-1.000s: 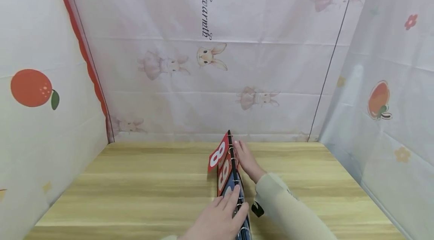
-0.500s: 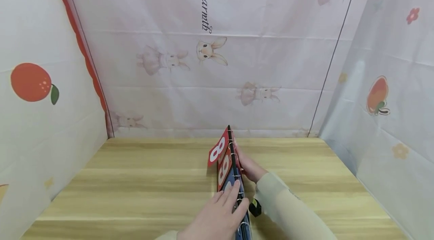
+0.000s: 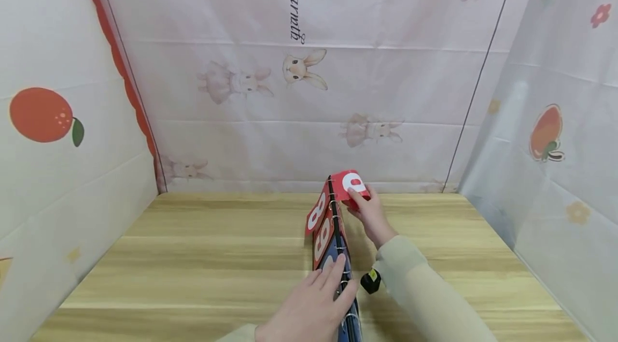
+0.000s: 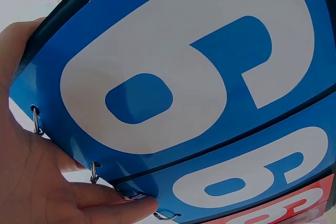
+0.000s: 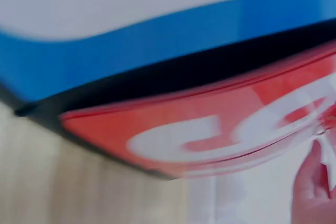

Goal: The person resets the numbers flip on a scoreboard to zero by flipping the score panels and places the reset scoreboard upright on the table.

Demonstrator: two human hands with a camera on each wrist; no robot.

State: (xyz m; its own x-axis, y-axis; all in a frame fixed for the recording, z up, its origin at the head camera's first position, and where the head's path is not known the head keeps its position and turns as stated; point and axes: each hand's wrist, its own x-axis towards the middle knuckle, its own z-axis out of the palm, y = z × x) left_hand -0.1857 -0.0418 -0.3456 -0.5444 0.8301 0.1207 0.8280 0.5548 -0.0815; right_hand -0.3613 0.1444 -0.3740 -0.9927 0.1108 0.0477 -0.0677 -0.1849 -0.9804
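A flip scoreboard (image 3: 324,234) stands tent-like on the table, its numbered cards hung on metal rings along a black top ridge. My left hand (image 3: 311,304) rests across the near part of the ridge, fingers fairly straight. In the left wrist view its fingers lie over the rings beside a big blue card (image 4: 142,40) and a smaller blue card (image 4: 184,198). At the far end my right hand (image 3: 374,218) pinches a red number card (image 3: 344,183) bearing a white digit; the card bends upward on the ridge's right side. The right wrist view shows blurred red cards (image 5: 105,129) bowed outward.
The board stands on a wood-grain table (image 3: 217,256). A small black object (image 3: 370,281) with a yellow mark sits beside the right sleeve. Printed cloth walls (image 3: 241,159) enclose the back and both sides.
My right hand has gone from lying along the board's far right side to pinching a red card, now raised above the ridge. The left hand stays on the ridge.
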